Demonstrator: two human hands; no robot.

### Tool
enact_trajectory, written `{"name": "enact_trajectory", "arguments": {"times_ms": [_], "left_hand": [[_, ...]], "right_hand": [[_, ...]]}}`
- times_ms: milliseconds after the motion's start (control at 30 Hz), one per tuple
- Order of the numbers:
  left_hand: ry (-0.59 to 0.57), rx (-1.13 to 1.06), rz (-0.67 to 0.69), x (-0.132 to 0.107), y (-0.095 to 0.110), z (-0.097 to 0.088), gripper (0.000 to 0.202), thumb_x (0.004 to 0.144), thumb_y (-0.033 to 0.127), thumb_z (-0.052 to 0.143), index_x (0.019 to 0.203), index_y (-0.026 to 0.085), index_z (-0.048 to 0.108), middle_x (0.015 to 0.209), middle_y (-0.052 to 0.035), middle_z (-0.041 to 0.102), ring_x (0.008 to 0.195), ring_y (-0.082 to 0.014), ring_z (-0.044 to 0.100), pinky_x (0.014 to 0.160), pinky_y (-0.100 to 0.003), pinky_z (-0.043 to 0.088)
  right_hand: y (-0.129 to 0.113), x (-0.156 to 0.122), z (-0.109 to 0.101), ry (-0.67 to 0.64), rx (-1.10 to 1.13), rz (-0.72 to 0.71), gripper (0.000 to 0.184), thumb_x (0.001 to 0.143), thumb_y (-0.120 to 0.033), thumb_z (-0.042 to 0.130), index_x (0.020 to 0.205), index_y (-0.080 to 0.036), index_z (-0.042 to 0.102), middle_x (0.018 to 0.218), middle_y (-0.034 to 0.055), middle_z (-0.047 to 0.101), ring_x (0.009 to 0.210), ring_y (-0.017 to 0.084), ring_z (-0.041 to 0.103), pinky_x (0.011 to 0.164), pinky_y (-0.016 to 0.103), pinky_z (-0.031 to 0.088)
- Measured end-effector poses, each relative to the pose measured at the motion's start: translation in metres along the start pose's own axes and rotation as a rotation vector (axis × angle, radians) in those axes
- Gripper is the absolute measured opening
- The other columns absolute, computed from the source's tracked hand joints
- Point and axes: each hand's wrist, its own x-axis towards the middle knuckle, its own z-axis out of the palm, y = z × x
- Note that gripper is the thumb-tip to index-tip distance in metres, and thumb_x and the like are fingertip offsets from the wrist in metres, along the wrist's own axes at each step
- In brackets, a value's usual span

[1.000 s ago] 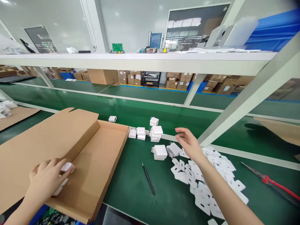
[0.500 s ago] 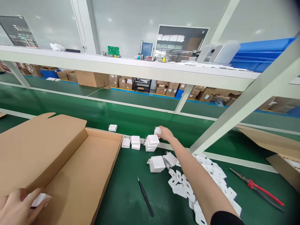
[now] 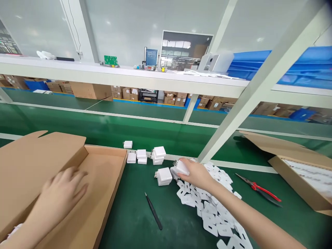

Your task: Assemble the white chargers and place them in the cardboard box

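Observation:
My right hand (image 3: 194,173) is closed on a white plug-in charger (image 3: 182,167), its metal prongs pointing left. This charger is just over another white charger (image 3: 174,173); whether they touch I cannot tell. Left of it lies a short stack of white chargers (image 3: 164,175), with a taller stack (image 3: 158,154) behind. My left hand (image 3: 63,188) hovers over the shallow cardboard box (image 3: 103,193), fingers apart and nothing in them. Something white (image 3: 15,229) shows in the box beside my left wrist, partly hidden.
Loose white plastic plates (image 3: 211,209) form a heap under my right forearm. Black tweezers (image 3: 153,211) and red-handled pliers (image 3: 259,189) lie on the green table. Another open carton (image 3: 295,183) stands at right. A slanted white post (image 3: 228,121) rises behind the heap.
My left hand has let go of a white charger and moved up and right over the box. My right hand has come nearer from the back stack with a charger. The view has turned right.

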Motion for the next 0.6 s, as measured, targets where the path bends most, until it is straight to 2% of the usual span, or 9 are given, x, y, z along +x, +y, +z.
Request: {"name": "enact_trajectory", "arguments": {"times_ms": [67,133,233,300,367,467,533,600], "left_hand": [[-0.066,0.013,0.114,0.051,0.032,0.005,0.046,0.094,0.042,0.034,0.115,0.023,0.070,0.124,-0.0147,0.064,0.108,-0.0340,0.063,0.092,-0.048,0.050],[-0.131,0.000,0.167,0.105,0.063,0.016,0.045,0.095,0.038,0.038,0.125,0.019,0.066,0.130,-0.0164,0.060,0.115,-0.0332,0.061,0.097,-0.046,0.048],[-0.223,-0.023,0.178,0.177,0.104,0.044,0.049,0.093,0.031,0.044,0.138,0.017,0.057,0.139,-0.0181,0.056,0.129,-0.0351,0.053,0.104,-0.046,0.045],[-0.285,-0.042,0.213,0.212,0.127,0.067,0.058,0.089,0.031,0.053,0.145,0.015,0.051,0.147,-0.0200,0.052,0.135,-0.0379,0.048,0.105,-0.048,0.045],[-0.353,-0.062,0.246,0.232,0.146,0.087,0.065,0.085,0.032,0.060,0.146,0.014,0.049,0.151,-0.0224,0.051,0.136,-0.0406,0.048,0.102,-0.048,0.046],[-0.442,-0.098,0.298,0.245,0.166,0.105,0.057,0.083,0.031,0.063,0.138,0.017,0.057,0.142,-0.0205,0.061,0.122,-0.0369,0.061,0.094,-0.042,0.050],[-0.452,-0.116,0.325,0.248,0.173,0.106,0.049,0.083,0.029,0.063,0.130,0.019,0.061,0.133,-0.0171,0.068,0.115,-0.0335,0.065,0.092,-0.039,0.049],[-0.409,-0.126,0.322,0.250,0.174,0.100,0.046,0.083,0.026,0.061,0.128,0.017,0.060,0.131,-0.0174,0.068,0.115,-0.0346,0.066,0.095,-0.041,0.048]], "right_hand": [[-0.004,-0.001,0.007,0.016,-0.040,0.019,0.057,0.089,-0.049,0.062,0.139,-0.022,0.056,0.123,0.0122,0.074,0.097,0.033,0.073,0.071,0.035,0.050],[-0.004,0.001,0.011,0.028,-0.035,0.031,0.061,0.091,-0.050,0.061,0.144,-0.021,0.051,0.129,0.0129,0.072,0.099,0.033,0.073,0.073,0.035,0.051],[-0.004,0.006,0.014,0.047,-0.007,0.028,0.062,0.093,-0.051,0.059,0.146,-0.020,0.049,0.132,0.0132,0.071,0.102,0.033,0.073,0.076,0.035,0.051],[-0.005,0.006,0.013,0.046,0.005,0.025,0.061,0.094,-0.049,0.059,0.146,-0.019,0.049,0.130,0.0138,0.071,0.103,0.032,0.072,0.078,0.035,0.052],[-0.004,0.003,0.010,0.049,0.035,0.009,0.068,0.092,-0.050,0.063,0.150,-0.019,0.044,0.133,0.0147,0.069,0.108,0.033,0.071,0.081,0.036,0.052],[0.003,-0.013,0.002,0.103,0.123,0.002,0.081,0.090,-0.058,0.064,0.156,-0.023,0.034,0.145,0.0160,0.060,0.118,0.035,0.067,0.089,0.041,0.053],[0.011,-0.028,0.000,0.132,0.171,0.052,0.070,0.095,-0.057,0.057,0.153,-0.022,0.039,0.143,0.0174,0.060,0.118,0.035,0.066,0.089,0.044,0.054],[0.022,-0.042,0.004,0.093,0.180,0.089,0.051,0.097,-0.047,0.056,0.140,-0.019,0.053,0.131,0.0176,0.065,0.113,0.035,0.067,0.087,0.046,0.055]]}}
